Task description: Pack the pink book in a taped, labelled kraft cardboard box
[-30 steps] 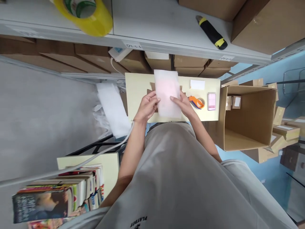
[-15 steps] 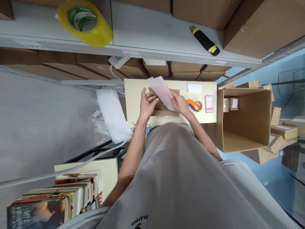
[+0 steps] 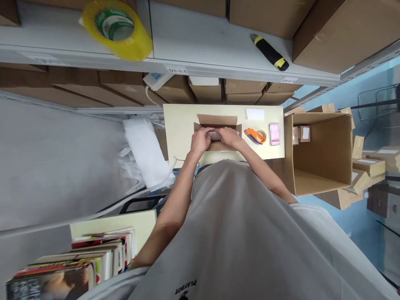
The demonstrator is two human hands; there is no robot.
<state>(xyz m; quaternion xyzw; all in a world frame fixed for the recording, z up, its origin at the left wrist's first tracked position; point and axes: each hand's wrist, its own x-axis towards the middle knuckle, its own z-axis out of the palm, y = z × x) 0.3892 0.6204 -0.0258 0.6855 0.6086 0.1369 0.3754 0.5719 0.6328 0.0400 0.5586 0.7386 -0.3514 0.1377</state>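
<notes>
At the cream rectangular desk (image 3: 179, 121), I clasp a pale packet (image 3: 214, 136) between left hand (image 3: 200, 141) and right hand (image 3: 229, 136) inside a brown cardboard box (image 3: 220, 146), flaps (image 3: 217, 119) splayed seemingly for access.

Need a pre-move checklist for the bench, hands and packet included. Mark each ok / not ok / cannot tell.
1. Left hand and right hand both at the pale packet: ok.
2. Packet lying flat in the small box: cannot tell, the hands cover much of it.
3. Small box closed: not ok, its flaps are open.
4. Tape dispenser on the table, clear of the small box: ok, it lies to the right.
5. Large box open: ok, with small cartons inside.
6. Knife off the table: ok, it lies on the shelf.
</notes>
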